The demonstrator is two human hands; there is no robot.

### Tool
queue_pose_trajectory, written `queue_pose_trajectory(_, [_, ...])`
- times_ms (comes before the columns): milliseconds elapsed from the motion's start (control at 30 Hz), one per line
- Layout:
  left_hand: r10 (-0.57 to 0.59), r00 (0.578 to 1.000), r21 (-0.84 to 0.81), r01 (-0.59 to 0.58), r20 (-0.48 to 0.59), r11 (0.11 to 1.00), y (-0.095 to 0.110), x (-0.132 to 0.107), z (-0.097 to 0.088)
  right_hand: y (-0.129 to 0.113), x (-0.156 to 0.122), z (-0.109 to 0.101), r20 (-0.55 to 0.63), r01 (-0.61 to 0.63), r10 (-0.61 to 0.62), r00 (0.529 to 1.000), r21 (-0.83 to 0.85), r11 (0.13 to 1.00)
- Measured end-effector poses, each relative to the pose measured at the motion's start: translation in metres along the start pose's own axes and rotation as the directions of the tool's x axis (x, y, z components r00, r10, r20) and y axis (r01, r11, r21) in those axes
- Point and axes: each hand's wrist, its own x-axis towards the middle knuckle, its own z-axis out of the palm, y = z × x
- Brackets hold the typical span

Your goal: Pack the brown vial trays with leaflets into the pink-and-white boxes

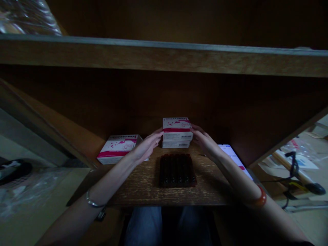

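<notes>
Head view: left hand (pixel 147 147) and right hand (pixel 203 141) clasp a stack of pink-and-white boxes (pixel 176 130) from both sides on a wooden shelf (pixel 133 191); a lone box (pixel 118 149) lies unstacked at its 9 o'clock, a tray of dark vials (pixel 177 170) untouched at 6 o'clock.

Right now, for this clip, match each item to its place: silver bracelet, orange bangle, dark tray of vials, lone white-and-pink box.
Items:
1. Silver bracelet
2. Orange bangle
3. Dark tray of vials
4. Lone white-and-pink box

Places:
A. On the wooden shelf, in front of the stack of white-and-pink boxes
B. On the left forearm
C. On the shelf, left of the stack
D. On the right forearm

Pairs: 1-B, 2-D, 3-A, 4-C.
</notes>
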Motion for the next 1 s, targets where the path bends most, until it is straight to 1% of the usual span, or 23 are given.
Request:
queue_pose_trajectory(33, [-0.011, 1.000, -0.022, 0.011, -0.001, 1.000, 0.002, -0.002, 0.001, -0.001, -0.001, 0.000, -0.023, 0.010, -0.009, 1.000, 0.038, 0.999])
queue_pose_trajectory(100, [-0.023, 1.000, -0.053, 0.022, -0.021, 0.998, 0.005, -0.006, 0.003, -0.005, -0.005, 0.001, -0.081, 0.070, -0.057, 0.995, 0.167, 0.984])
queue_pose_trajectory(167, [0.013, 0.998, -0.045, -0.015, -0.056, 0.999, 0.010, -0.012, 0.007, -0.011, -0.010, 0.004, -0.157, 0.157, -0.116, 0.981, 0.278, 0.948])
queue_pose_trajectory(200, [0.050, 0.997, -0.028, -0.052, -0.066, 0.998, 0.012, -0.016, 0.010, -0.014, -0.013, 0.005, -0.203, 0.202, -0.143, 0.969, 0.311, 0.929])
queue_pose_trajectory(267, [0.163, 0.985, 0.017, -0.162, -0.063, 0.987, 0.018, -0.023, 0.017, -0.021, -0.019, 0.009, -0.320, 0.282, -0.176, 0.931, 0.325, 0.903])
queue_pose_trajectory(367, [0.336, 0.942, 0.092, -0.333, -0.012, 0.938, 0.026, -0.034, 0.025, -0.035, -0.031, 0.012, -0.494, 0.370, -0.186, 0.849, 0.305, 0.878])
queue_pose_trajectory(433, [0.419, 0.908, 0.130, -0.416, 0.002, 0.900, 0.030, -0.040, 0.027, -0.047, -0.040, 0.012, -0.558, 0.402, -0.186, 0.809, 0.294, 0.867])
queue_pose_trajectory(467, [0.452, 0.892, 0.143, -0.447, -0.002, 0.883, 0.032, -0.042, 0.028, -0.053, -0.044, 0.012, -0.567, 0.410, -0.183, 0.803, 0.303, 0.860])
queue_pose_trajectory(500, [0.482, 0.876, 0.148, -0.475, -0.016, 0.867, 0.033, -0.043, 0.028, -0.058, -0.048, 0.013, -0.566, 0.412, -0.176, 0.806, 0.323, 0.852])
queue_pose_trajectory(533, [0.506, 0.862, 0.151, -0.496, -0.037, 0.855, 0.033, -0.045, 0.028, -0.064, -0.051, 0.013, -0.548, 0.405, -0.164, 0.820, 0.353, 0.844])
queue_pose_trajectory(600, [0.525, 0.847, 0.155, -0.509, -0.086, 0.847, 0.032, -0.046, 0.028, -0.072, -0.057, 0.015, -0.467, 0.367, -0.144, 0.873, 0.433, 0.823])
queue_pose_trajectory(667, [0.508, 0.853, 0.168, -0.487, -0.117, 0.857, 0.030, -0.046, 0.029, -0.078, -0.060, 0.017, -0.360, 0.316, -0.138, 0.923, 0.501, 0.806])
queue_pose_trajectory(700, [0.494, 0.862, 0.178, -0.471, -0.118, 0.864, 0.028, -0.046, 0.029, -0.080, -0.061, 0.018, -0.320, 0.294, -0.136, 0.938, 0.524, 0.799])
queue_pose_trajectory(767, [0.470, 0.876, 0.205, -0.444, -0.103, 0.872, 0.027, -0.044, 0.028, -0.080, -0.061, 0.020, -0.295, 0.264, -0.109, 0.949, 0.557, 0.788])
queue_pose_trajectory(867, [0.457, 0.888, 0.264, -0.430, -0.048, 0.863, 0.027, -0.042, 0.027, -0.074, -0.058, 0.022, -0.311, 0.227, -0.044, 0.949, 0.586, 0.778])
queue_pose_trajectory(933, [0.450, 0.893, 0.304, -0.425, -0.013, 0.852, 0.028, -0.043, 0.029, -0.067, -0.054, 0.023, -0.317, 0.223, -0.035, 0.948, 0.579, 0.784])
queue_pose_trajectory(1000, [0.433, 0.901, 0.324, -0.405, -0.016, 0.855, 0.028, -0.045, 0.033, -0.059, -0.050, 0.024, -0.326, 0.228, -0.044, 0.944, 0.554, 0.801])
